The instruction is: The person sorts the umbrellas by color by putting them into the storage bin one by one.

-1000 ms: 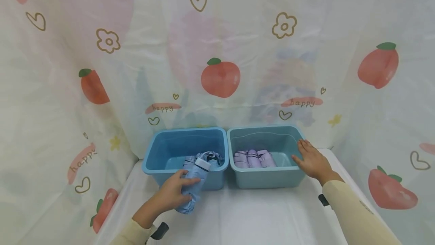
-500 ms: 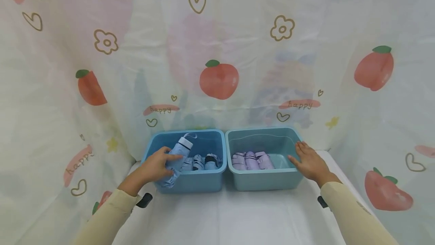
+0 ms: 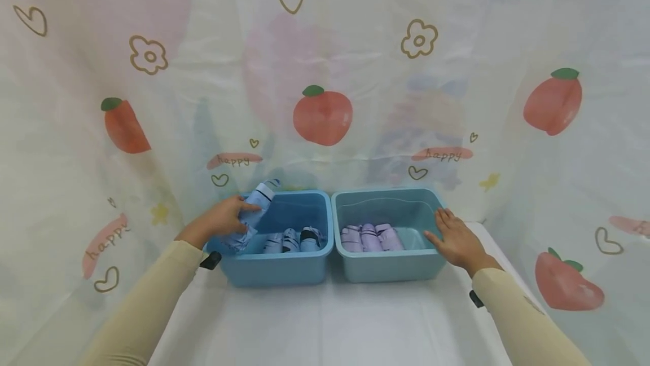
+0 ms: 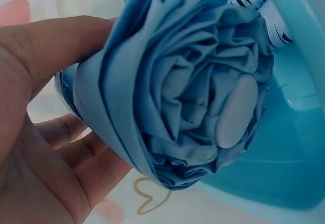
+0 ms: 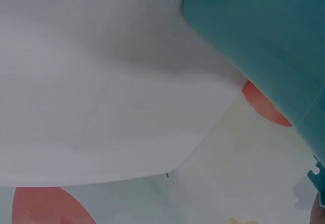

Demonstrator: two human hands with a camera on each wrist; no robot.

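Observation:
My left hand (image 3: 222, 220) grips a folded blue umbrella (image 3: 258, 203) over the left part of the blue bin (image 3: 276, 267). The umbrella tilts, its white-banded end up and to the right. In the left wrist view, the gathered cloth end of the umbrella (image 4: 188, 97) faces the camera, thumb on one side and fingers on the other. Several blue folded umbrellas (image 3: 290, 240) lie side by side in that bin. My right hand (image 3: 459, 243) rests with straight fingers on the right rim of the teal bin (image 3: 391, 267), which holds several purple folded umbrellas (image 3: 371, 238).
Both bins stand side by side on a white-covered table (image 3: 325, 326), close to the back curtain (image 3: 370, 73) printed with fruit and hearts. The same curtain runs along the left and right sides. In the right wrist view, the table edge (image 5: 101, 179) shows beside the teal bin (image 5: 264, 41).
My left hand has carried the umbrella from the front of the blue bin up and left, over its left side. My right hand has stayed on the teal bin's rim.

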